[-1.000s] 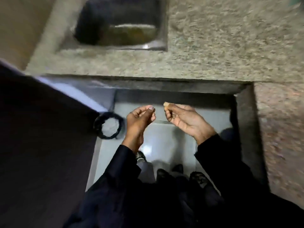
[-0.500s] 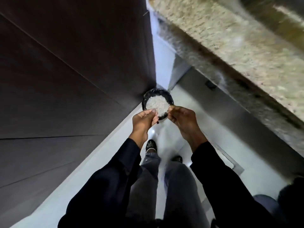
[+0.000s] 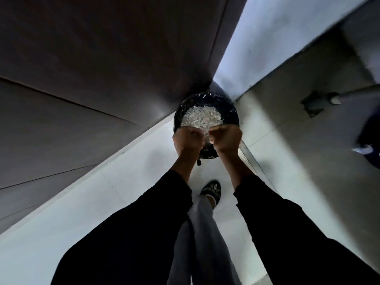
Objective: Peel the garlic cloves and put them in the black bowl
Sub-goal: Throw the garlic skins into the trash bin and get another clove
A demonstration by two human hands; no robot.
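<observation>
Nearest to me are two black sleeves point(image 3: 144, 233), with a grey trouser leg point(image 3: 202, 233) between them and a patterned shoe point(image 3: 211, 191) on the pale floor point(image 3: 102, 202) beyond. Further out, my left hand point(image 3: 188, 141) and right hand point(image 3: 226, 136) are raised side by side, knuckles almost touching, both with fingers curled inward. The frame is blurred here, so I cannot tell what either grip holds, and I cannot pick out a garlic clove. Just past the hands, partly covered by them, sits a round black bin point(image 3: 206, 112) on the floor, lined in shiny black and holding a heap of pale papery scraps point(image 3: 202, 119). It stands in the corner where a dark wood-toned cabinet face point(image 3: 92, 68) meets a light wall point(image 3: 277, 33).
</observation>
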